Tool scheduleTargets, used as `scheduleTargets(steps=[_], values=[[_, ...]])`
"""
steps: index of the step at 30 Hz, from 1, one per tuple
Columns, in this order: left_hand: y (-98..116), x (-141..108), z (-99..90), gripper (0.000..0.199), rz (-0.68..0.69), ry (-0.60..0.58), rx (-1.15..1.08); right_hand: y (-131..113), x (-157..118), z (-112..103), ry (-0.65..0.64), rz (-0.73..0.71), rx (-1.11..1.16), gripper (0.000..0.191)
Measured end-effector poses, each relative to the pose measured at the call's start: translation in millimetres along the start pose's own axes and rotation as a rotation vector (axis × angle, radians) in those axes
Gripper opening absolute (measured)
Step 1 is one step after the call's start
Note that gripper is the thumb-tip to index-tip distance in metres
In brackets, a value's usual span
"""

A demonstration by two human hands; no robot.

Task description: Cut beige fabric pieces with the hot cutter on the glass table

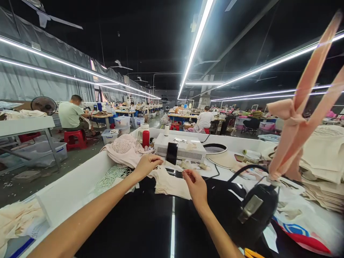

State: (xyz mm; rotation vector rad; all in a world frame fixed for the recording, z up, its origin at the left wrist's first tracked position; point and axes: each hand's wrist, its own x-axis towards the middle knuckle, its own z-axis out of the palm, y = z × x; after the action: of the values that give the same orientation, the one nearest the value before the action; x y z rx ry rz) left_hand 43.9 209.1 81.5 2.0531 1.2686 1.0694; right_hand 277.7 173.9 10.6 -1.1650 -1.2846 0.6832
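My left hand (147, 167) is closed in a pinch on one end of a thin pale fabric strip (171, 165). The strip stretches across to my right hand (196, 189), whose thumb and fingertips pinch the other end. Just beneath the strip lies a small pile of cream fabric pieces (172, 185) at the far edge of a glossy black surface (139, 222). A dark phone (172, 153) stands upright behind the strip, leaning near a white vented box (180, 148).
To the right stands a black device (256, 206) with peach straps (291, 125) tied on top. Mint-green cords (114, 177) and piled cream fabric (125, 147) lie left, beside a red cylinder (145, 138). Stacked fabric (324, 154) is far right. Other people sit at workstations beyond.
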Motion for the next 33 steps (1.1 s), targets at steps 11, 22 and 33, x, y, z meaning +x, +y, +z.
scheduleTargets(steps=[11,22,33], values=[[-67.3,-39.2,2.4,0.022,-0.057,-0.112,0.3,41.6,-39.0,-9.2,-0.27,-0.176,-0.374,0.022],[-103.1,-117.8,-94.5,0.029,-0.566,-0.028,0.726,2.9,-101.1,6.8,-0.636,-0.22,-0.386,0.02],[-97.6,-139.7,-84.6,0.029,-0.544,0.043,0.651,-3.9,-141.9,18.0,-0.801,-0.502,-0.439,0.025]])
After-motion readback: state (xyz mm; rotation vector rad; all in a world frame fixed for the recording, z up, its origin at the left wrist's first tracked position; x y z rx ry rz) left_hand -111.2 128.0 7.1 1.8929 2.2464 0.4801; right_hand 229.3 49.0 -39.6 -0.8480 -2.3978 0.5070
